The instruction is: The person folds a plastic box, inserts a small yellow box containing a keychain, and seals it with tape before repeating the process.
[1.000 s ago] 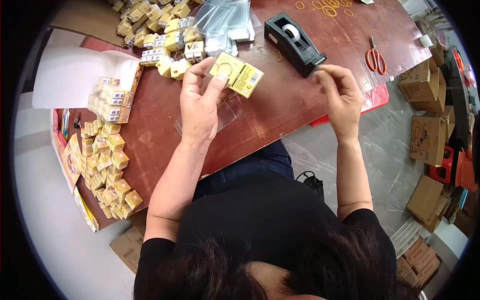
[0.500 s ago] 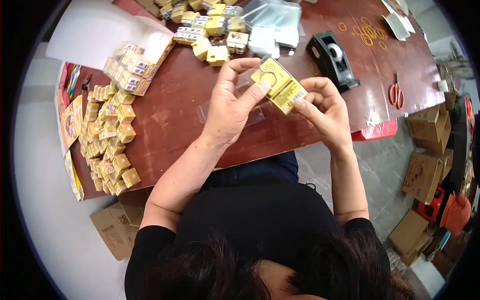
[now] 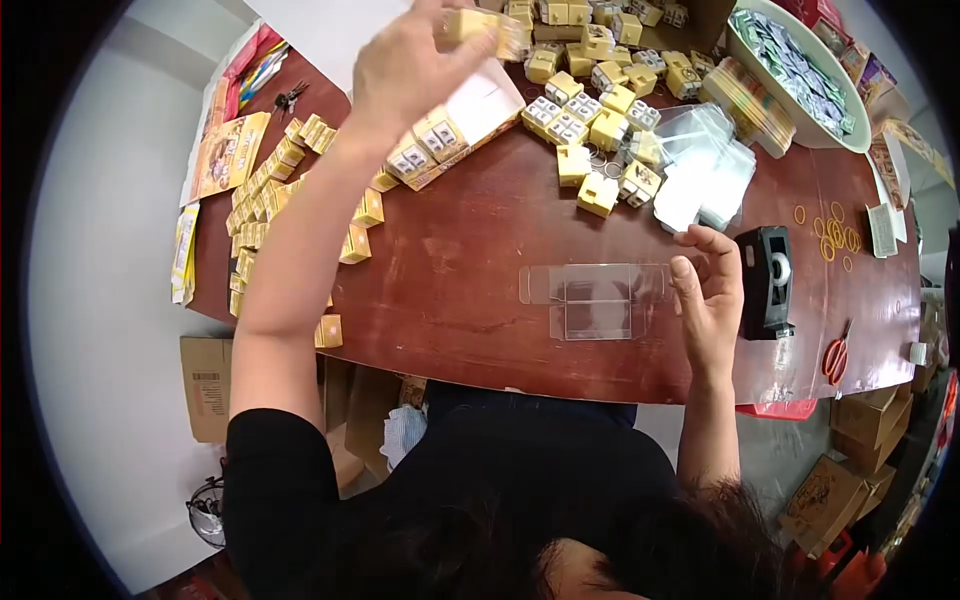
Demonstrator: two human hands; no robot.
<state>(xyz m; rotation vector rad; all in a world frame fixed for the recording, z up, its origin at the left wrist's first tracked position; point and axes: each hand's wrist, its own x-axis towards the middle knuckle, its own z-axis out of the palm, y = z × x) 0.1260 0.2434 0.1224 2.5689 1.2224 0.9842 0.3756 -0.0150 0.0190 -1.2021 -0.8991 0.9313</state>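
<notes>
left hand (image 3: 420, 60): now stretched far across the table, fingers clamped on taped yellow box (image 3: 478, 25) | right hand (image 3: 710, 290): off the box, fingertips loosely apart, touching flat clear plastic sleeve (image 3: 595, 295) | tape dispenser (image 3: 768, 280) just beyond its fingers | one box done, next sleeve in hand

A big red-brown table (image 3: 450, 270) holds lots of small yellow boxes (image 3: 590, 120). A flat clear box (image 3: 590, 298) lies near the front edge. A black tape holder (image 3: 768, 280), orange scissors (image 3: 836, 355) and rubber bands (image 3: 835, 235) lie on the right.

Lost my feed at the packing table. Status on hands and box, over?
Left hand raised over far pile, gripping a yellow box. Right hand at the flat clear sleeve, beside the tape dispenser. Nothing blocking.
</notes>
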